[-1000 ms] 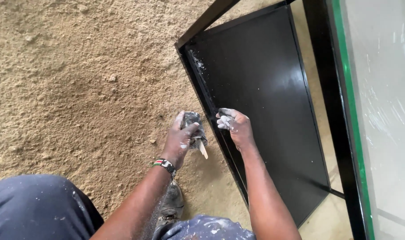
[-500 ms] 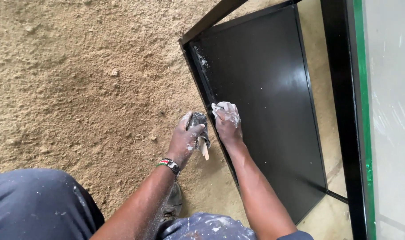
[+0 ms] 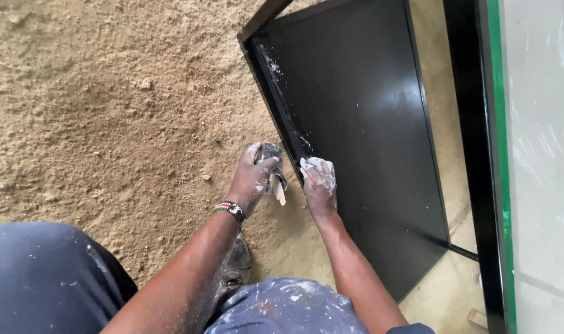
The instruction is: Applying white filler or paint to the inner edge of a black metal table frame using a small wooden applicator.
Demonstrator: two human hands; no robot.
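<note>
My left hand (image 3: pixel 252 179), with a beaded wristband, grips a small dark tin (image 3: pixel 271 162) smeared with white paste; a pale wooden stick (image 3: pixel 279 193) pokes out below it. My right hand (image 3: pixel 319 183), its fingers coated in white paste, presses on the left inner edge of a glossy black metal shelf (image 3: pixel 362 124). The fingers are bent against the frame rail (image 3: pixel 275 99), where white smears show. Both hands are side by side, the rail between them.
Sandy sawdust ground (image 3: pixel 108 111) spreads to the left. A black upright post with a green strip (image 3: pixel 486 154) and a pale glass panel (image 3: pixel 542 161) stand on the right. My dark trouser knee (image 3: pixel 47 278) and shoe (image 3: pixel 235 266) are at the bottom.
My right hand slid down along the shelf's left rail toward me. My left hand with the tin stayed beside it. The view shifted slightly.
</note>
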